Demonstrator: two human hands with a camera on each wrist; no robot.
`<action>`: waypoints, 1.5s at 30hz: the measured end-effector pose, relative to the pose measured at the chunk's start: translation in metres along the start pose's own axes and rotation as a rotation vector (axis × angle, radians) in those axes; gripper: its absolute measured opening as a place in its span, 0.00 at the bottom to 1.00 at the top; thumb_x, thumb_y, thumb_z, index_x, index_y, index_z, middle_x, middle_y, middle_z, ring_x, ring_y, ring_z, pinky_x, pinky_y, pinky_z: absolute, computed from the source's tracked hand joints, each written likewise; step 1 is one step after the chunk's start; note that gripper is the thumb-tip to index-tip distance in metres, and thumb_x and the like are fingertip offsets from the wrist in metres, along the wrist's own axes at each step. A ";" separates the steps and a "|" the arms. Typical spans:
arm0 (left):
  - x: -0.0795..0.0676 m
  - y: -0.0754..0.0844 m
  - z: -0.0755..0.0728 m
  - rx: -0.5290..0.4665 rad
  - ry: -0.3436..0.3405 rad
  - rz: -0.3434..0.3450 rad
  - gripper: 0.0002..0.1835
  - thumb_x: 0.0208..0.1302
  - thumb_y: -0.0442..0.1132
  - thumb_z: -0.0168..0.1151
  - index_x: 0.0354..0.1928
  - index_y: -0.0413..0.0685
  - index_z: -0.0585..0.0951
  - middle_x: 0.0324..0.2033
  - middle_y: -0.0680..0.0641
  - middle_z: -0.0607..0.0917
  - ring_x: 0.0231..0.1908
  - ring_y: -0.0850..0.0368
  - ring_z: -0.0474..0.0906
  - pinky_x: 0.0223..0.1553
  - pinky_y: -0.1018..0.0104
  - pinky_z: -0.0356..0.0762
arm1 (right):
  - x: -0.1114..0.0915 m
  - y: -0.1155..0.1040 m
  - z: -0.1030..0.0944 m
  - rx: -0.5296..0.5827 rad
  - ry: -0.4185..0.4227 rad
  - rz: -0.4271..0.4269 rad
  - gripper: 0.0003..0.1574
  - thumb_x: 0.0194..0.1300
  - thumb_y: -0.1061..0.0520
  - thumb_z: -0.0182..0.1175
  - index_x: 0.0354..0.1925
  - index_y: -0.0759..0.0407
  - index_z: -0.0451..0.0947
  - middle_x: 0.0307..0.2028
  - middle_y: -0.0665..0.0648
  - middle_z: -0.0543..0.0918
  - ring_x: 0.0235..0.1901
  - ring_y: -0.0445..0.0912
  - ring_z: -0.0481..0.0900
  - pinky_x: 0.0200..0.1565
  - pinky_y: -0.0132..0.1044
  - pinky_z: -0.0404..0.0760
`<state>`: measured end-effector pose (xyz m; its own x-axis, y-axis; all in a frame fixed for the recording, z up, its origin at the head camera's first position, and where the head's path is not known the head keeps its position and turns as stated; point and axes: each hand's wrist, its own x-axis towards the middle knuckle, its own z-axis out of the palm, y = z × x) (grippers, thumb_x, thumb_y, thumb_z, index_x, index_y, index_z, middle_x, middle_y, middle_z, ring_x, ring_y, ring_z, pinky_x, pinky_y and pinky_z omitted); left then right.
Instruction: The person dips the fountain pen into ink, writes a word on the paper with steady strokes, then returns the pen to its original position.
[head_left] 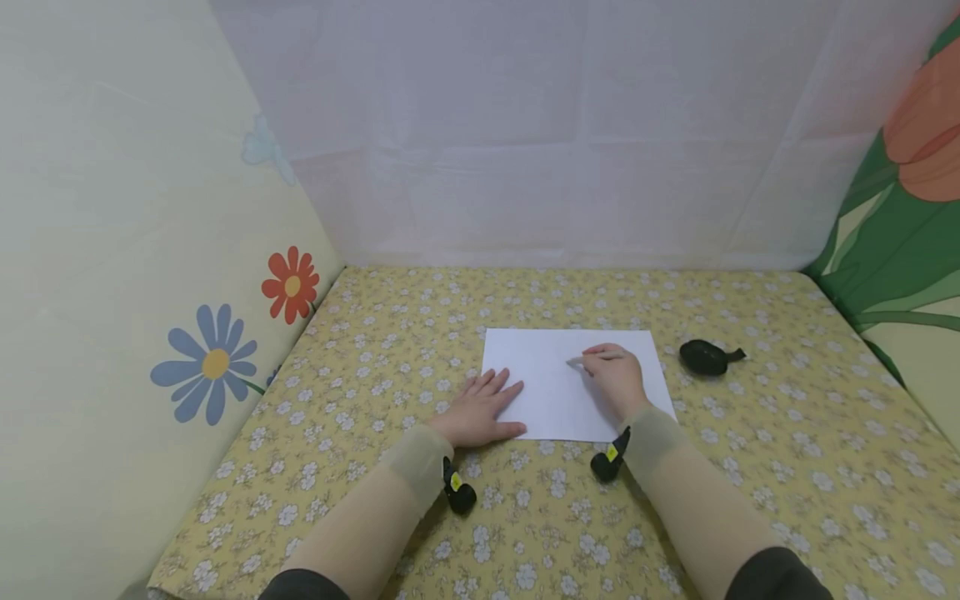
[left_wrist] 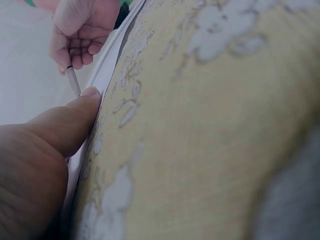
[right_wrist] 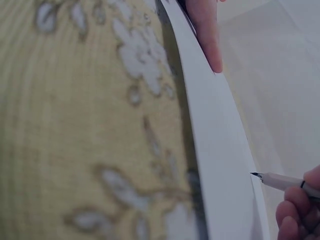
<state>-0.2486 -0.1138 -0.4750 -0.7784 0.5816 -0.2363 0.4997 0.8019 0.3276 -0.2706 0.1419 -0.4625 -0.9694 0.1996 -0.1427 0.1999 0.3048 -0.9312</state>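
Head view: a pen (head_left: 575,361), pinched by the right hand (head_left: 621,385), is over the middle of a white sheet (head_left: 536,354); tip contact is unclear. The left hand (head_left: 480,414), fingers spread, hides the near left corner. Yellow wrist labels (head_left: 612,453) are unreadably small. Right lies an unclear black object (head_left: 703,357).

No text is legible: the left yellow label (head_left: 456,482) on the left wrist device (head_left: 464,501) and the right yellow label (head_left: 612,453) on the right wrist device (head_left: 602,469) are too small to read.
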 end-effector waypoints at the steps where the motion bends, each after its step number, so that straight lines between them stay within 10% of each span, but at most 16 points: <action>1: 0.000 0.000 0.000 -0.003 0.001 0.000 0.42 0.66 0.70 0.44 0.76 0.63 0.46 0.75 0.52 0.36 0.73 0.53 0.28 0.70 0.52 0.24 | 0.000 0.000 0.000 0.002 0.002 0.007 0.14 0.61 0.54 0.62 0.41 0.62 0.82 0.34 0.57 0.83 0.35 0.48 0.76 0.40 0.37 0.74; 45: -0.005 0.006 -0.006 -0.006 -0.003 -0.003 0.42 0.67 0.68 0.45 0.76 0.61 0.47 0.75 0.50 0.38 0.74 0.51 0.30 0.71 0.50 0.27 | -0.023 0.003 -0.009 -0.039 -0.060 0.003 0.11 0.60 0.56 0.61 0.38 0.63 0.82 0.28 0.54 0.83 0.30 0.46 0.76 0.34 0.35 0.73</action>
<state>-0.2439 -0.1130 -0.4660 -0.7786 0.5797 -0.2404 0.4952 0.8028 0.3320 -0.2469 0.1464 -0.4592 -0.9753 0.1446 -0.1667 0.2072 0.3402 -0.9172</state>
